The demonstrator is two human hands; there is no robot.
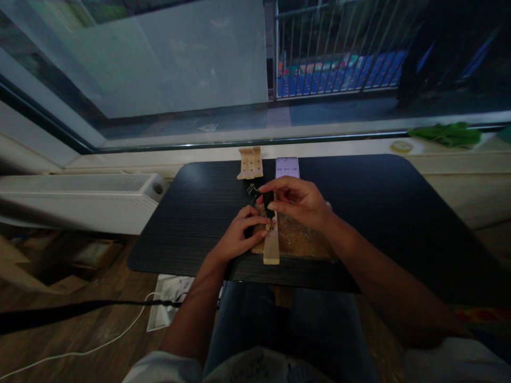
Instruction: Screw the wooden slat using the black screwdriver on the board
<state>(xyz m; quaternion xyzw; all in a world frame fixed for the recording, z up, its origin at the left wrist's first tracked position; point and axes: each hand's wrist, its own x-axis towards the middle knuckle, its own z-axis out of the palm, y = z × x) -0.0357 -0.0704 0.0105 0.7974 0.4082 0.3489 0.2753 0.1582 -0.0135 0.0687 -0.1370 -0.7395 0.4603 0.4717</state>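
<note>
A pale wooden strip [272, 249] lies on a brown speckled board [297, 240] near the front edge of a black table [199, 213]. My left hand [238, 234] rests curled on the board beside the strip, fingers pressing it down. My right hand [299, 200] pinches a small dark tool [270, 205] upright over the strip's far end. A small black metal clip [252, 189] lies just behind the hands.
Several pale wooden pieces [250, 162] and a lit phone [287, 167] sit at the table's far edge by the window. A white radiator [80, 199] is at left. White cable [80, 346] and a bag lie on the floor. Green material [447, 133] sits on the sill.
</note>
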